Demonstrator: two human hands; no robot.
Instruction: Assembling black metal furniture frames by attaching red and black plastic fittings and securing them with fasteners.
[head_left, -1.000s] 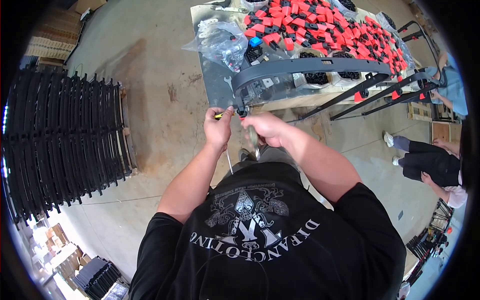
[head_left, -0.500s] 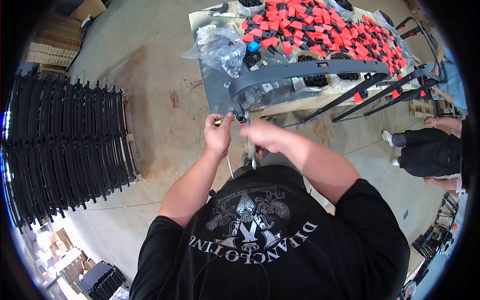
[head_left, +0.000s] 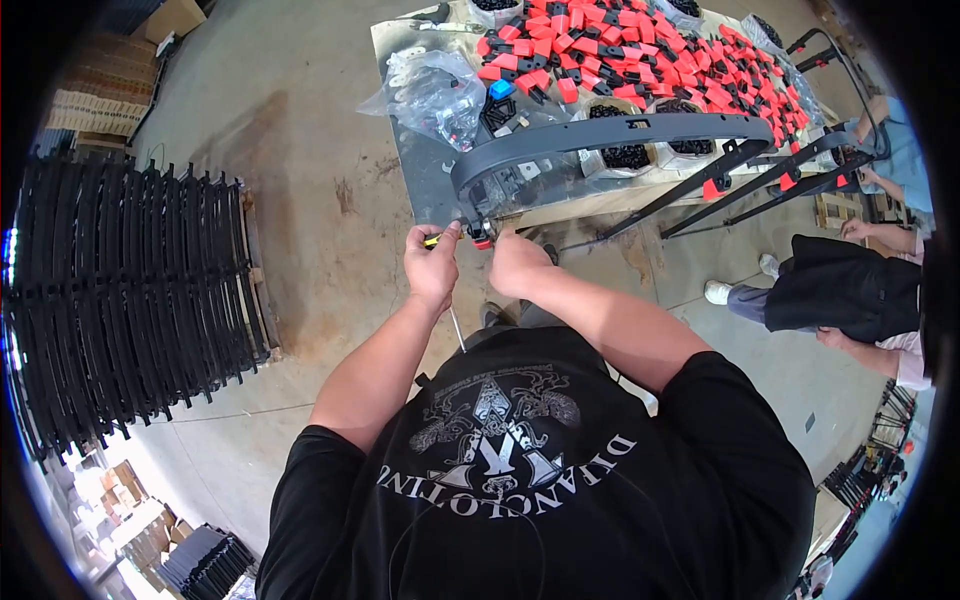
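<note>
The left hand [head_left: 432, 268] is closed around a small yellow-and-black handled tool [head_left: 432, 240], whose tip is pointed at the near end of the long curved dark grey plastic bar [head_left: 600, 135]. The right hand [head_left: 515, 262] is curled just beside it, under a small red clip [head_left: 482, 242] fitted at that same end; whether its fingers pinch anything cannot be told. The bar is laid across the front of the grey metal worktable [head_left: 425, 175], arching to the right. Behind it, a heap of red-and-black plastic parts [head_left: 650, 50] is spread over the tabletop, and a clear plastic bag of small parts [head_left: 435, 90] is seen at the left corner. A stack of black curved bars [head_left: 130, 290] is stood on the concrete floor, well to the left. Another person [head_left: 850, 290] is seated at the right.
</note>
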